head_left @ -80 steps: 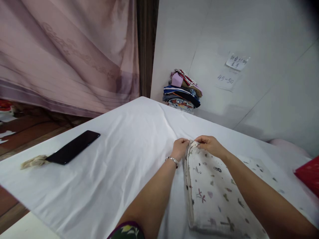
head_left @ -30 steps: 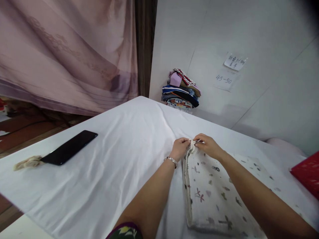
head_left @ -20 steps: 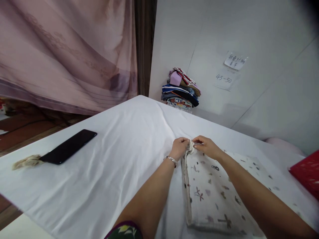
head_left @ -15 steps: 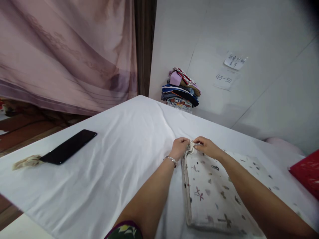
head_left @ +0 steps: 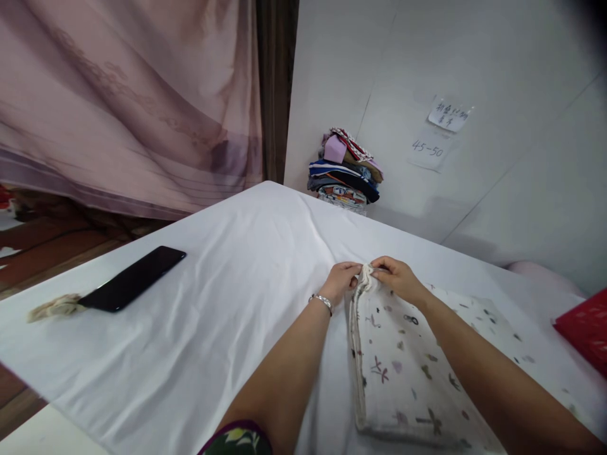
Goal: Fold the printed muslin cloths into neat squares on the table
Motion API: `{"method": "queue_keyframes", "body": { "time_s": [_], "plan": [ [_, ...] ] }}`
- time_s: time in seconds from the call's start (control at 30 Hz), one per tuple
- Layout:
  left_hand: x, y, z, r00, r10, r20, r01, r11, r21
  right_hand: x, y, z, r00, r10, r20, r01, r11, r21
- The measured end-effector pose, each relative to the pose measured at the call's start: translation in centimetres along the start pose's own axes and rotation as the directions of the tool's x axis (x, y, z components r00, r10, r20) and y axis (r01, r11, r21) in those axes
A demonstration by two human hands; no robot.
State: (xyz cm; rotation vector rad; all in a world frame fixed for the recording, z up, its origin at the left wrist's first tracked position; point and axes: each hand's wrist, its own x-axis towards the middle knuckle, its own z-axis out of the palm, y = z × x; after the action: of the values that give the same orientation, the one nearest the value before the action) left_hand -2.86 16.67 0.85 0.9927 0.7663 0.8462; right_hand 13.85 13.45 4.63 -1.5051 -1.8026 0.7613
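Observation:
A folded white cloth (head_left: 403, 366) with small printed figures lies on the white-covered table, its layered edge facing left. At its far left corner the fabric is bunched up a little. My left hand (head_left: 342, 280) pinches that corner from the left side, and a silver bracelet sits on its wrist. From the right, my right hand (head_left: 397, 278) pinches the same bunched corner between thumb and fingers. Part of the cloth spreads out to the right, under and beyond my right forearm.
A black phone (head_left: 135, 278) with a beige strap (head_left: 54, 308) lies at the left. Folded clothes (head_left: 345, 167) are stacked at the far corner by the wall. A red item (head_left: 585, 328) rests at the right edge. A pink curtain (head_left: 142, 95) hangs on the left.
The fingers of both hands have shifted slightly on the bunched corner, which now stands a bit more spread and shows more white fabric. The rest of the cloth lies as before.

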Motion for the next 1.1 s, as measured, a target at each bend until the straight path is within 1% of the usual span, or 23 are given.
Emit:
{"method": "queue_keyframes", "body": {
  "time_s": [0.13,0.2,0.23,0.3,0.37,0.43,0.5,0.6,0.7,0.77,0.83,0.87,0.9,0.97,1.03,1.1],
  "plan": [
    [-0.2,0.0,-0.4,0.993,-0.102,0.059,0.099,0.994,0.056,-0.5,-0.2,0.3,1.0,-0.022,0.022,0.021,1.0,0.02],
    [-0.1,-0.2,-0.6,0.992,-0.116,0.042,0.113,0.99,0.082,-0.7,-0.5,0.2,1.0,-0.015,0.021,0.014,1.0,0.015],
    [0.1,-0.3,-0.6,0.994,-0.112,0.015,0.11,0.99,0.089,-0.7,-0.6,0.1,1.0,-0.005,0.027,0.004,1.0,0.014],
    [0.3,-0.5,-0.6,0.995,-0.082,-0.059,0.087,0.992,0.094,-0.7,-0.9,-0.3,0.997,0.021,0.077,-0.022,1.0,0.021],
    [0.5,-0.6,-0.4,0.992,-0.041,-0.12,0.053,0.994,0.098,-0.5,-1.0,-0.6,0.986,0.032,0.163,-0.04,0.998,0.048],
    [0.6,-0.5,-0.2,0.991,-0.007,-0.131,0.021,0.994,0.105,-0.1,-0.9,-0.8,0.979,0.024,0.2,-0.042,0.995,0.088],
    [0.5,-0.3,0.0,0.993,0.035,-0.11,-0.024,0.994,0.102,0.4,-0.7,-0.9,0.987,0.011,0.161,-0.027,0.995,0.098],
    [0.2,0.0,0.1,0.993,0.095,-0.074,-0.089,0.993,0.082,1.1,-0.3,-0.9,0.996,-0.001,0.094,0.0,1.0,0.018],
    [0.1,0.0,0.0,0.991,0.116,-0.063,-0.109,0.988,0.105,1.5,-0.2,-1.0,0.995,-0.014,0.096,0.015,1.0,-0.006],
    [0.1,0.0,-0.2,0.99,0.128,-0.06,-0.119,0.984,0.135,1.6,-0.2,-1.2,0.984,0.025,0.175,-0.03,0.999,0.028],
    [0.1,0.0,-0.3,0.989,0.135,-0.054,-0.125,0.98,0.158,1.6,-0.2,-1.4,0.956,0.085,0.282,-0.1,0.994,0.041],
    [0.1,0.1,-0.4,0.99,0.133,-0.048,-0.124,0.979,0.162,1.6,-0.3,-1.5,0.945,0.102,0.312,-0.119,0.992,0.038],
    [0.1,0.2,-0.5,0.991,0.129,-0.046,-0.12,0.979,0.162,1.7,-0.3,-1.5,0.942,0.109,0.316,-0.128,0.991,0.038],
    [0.1,0.3,-0.7,0.99,0.124,-0.066,-0.114,0.984,0.138,1.9,-0.2,-1.4,0.955,0.111,0.275,-0.13,0.99,0.052],
    [0.1,0.4,-1.0,0.984,0.133,-0.119,-0.121,0.987,0.101,2.2,-0.1,-1.2,0.965,0.115,0.234,-0.134,0.989,0.068],
    [0.2,0.4,-1.3,0.971,0.156,-0.179,-0.14,0.985,0.099,2.5,0.2,-0.8,0.964,0.136,0.227,-0.151,0.987,0.051]
  ]
}}
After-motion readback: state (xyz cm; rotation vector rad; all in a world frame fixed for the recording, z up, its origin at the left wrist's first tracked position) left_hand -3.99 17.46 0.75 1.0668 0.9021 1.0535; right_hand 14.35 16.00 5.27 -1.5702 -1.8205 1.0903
